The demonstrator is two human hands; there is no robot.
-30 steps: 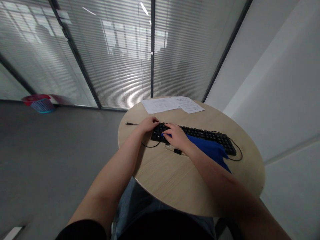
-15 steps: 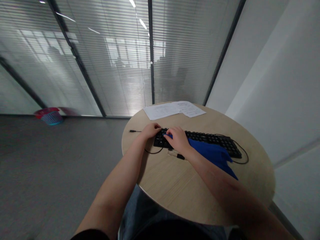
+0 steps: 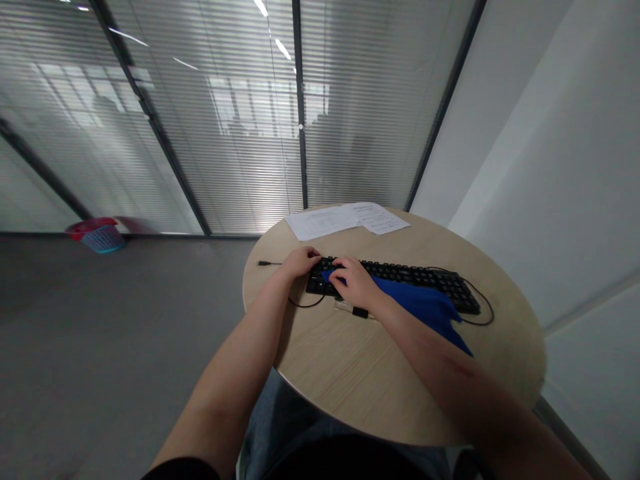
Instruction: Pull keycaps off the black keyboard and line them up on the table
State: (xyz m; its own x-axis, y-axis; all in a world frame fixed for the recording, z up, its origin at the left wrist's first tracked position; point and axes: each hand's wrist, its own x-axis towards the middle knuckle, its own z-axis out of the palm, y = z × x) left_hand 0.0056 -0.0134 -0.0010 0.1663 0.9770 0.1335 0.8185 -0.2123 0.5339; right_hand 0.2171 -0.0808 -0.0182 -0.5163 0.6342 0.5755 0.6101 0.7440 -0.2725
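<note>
Blue cloth [image 3: 423, 299] is pinched in the right hand [image 3: 353, 281]; the left hand [image 3: 301, 261] grips the keyboard [image 3: 406, 273].

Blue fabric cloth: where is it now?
Right of centre in the head view, the blue fabric cloth lies partly over the near edge of the black keyboard, one end at the right hand.

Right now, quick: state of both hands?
Left hand: fingers curled at the left end of the keyboard; grip can't be told.
Right hand: closed, holding the blue cloth over the keyboard.
</note>
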